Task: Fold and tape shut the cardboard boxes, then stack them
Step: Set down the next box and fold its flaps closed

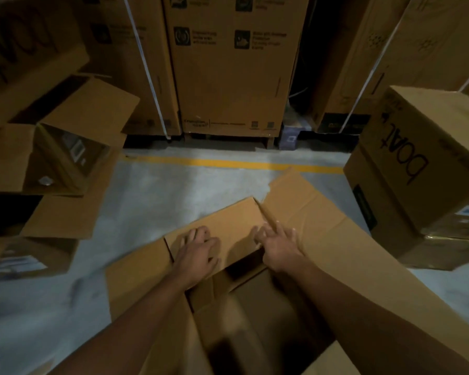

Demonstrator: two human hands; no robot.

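Risk, we judge: the far flap [228, 226] springs back if pressure eases, or the splayed right flap [303, 201] folds out of order and jams. Open cardboard box [206, 293] sits on the floor [160, 198] just in front of us. Both arms reach forward. Our left hand [198, 253] lies palm down, flat on the far flap, gripping nothing. Our right hand [280, 249] is at the seam between the 2 flaps, fingers loosely bent; blur hides any pinch.
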